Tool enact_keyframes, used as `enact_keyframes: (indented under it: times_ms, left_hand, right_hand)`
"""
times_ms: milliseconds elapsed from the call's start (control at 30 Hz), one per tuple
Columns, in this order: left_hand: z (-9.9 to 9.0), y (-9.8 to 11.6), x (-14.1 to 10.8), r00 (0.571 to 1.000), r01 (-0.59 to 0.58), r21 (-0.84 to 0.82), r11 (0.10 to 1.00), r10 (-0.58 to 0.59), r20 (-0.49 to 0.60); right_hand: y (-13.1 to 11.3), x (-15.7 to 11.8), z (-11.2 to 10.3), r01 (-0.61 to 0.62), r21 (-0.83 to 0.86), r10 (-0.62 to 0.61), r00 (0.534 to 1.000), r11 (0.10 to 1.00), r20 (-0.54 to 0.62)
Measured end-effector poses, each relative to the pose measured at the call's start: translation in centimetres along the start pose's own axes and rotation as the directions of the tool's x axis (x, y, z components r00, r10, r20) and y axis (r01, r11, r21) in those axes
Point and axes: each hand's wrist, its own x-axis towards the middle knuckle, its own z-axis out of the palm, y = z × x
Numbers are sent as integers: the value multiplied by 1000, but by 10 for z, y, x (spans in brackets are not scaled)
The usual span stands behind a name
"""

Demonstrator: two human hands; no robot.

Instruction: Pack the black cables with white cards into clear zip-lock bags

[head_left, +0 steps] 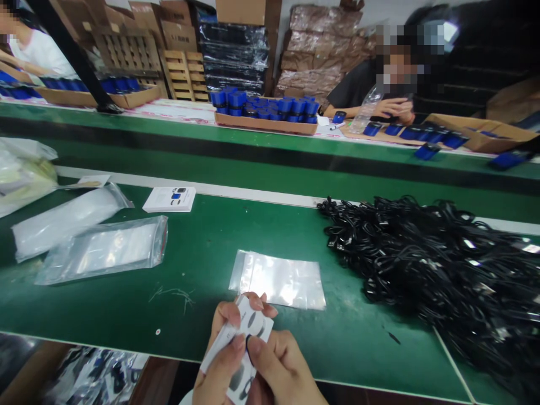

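Left hand (219,360) and right hand (283,368) together at the near edge of the green tabletop (126,315), both closed on a white card (256,322) with dark printed shapes, gripping it between thumbs and fingers. Card between the two hands, a little left of the middle of that edge, upper end sticking out above the fingers, lower end going down past the edge. Long axis almost upright in the view, with slight tilt, upper end pointing toward the far side of the tabletop. Against the card, beside the right thumb, a thin black loop (248,346); whether cord or print, impossible to tell.

Just ahead of the hands, a flat clear zip bag (276,279), apart from the card. Further left, larger plastic bags (101,250), and near the far edge a small stack of white leaflets (169,199). On the right side, a big heap of black cables (426,270), well apart from the hands. Beyond, on a second green bench (253,152), blue items in a cardboard tray (265,124), and a co-worker (367,90) with clasped hands, next to a plastic bottle (366,109). At the top left corner, the arm of another person (29,64).
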Motion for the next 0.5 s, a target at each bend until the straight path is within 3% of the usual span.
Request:
enact_keyframes:
  times_ms: [67,167,367,500]
  left_hand:
    - [0,-1,0,1000,1,4,1000,-1,7]
    - [-1,2,0,1000,22,2,1000,-22,13]
    - [-4,5,0,998,-49,26,998,50,-34]
    - [-5,0,0,995,-90,15,996,91,-52]
  right_hand:
    - [5,0,0,25,-16,-25,999,1000,-42]
    - [10,3,0,61,-48,-61,998,997,8]
    - [9,4,-1,-14,96,-21,937,995,349]
    - [20,1,-3,-19,-25,24,970,1000,242]
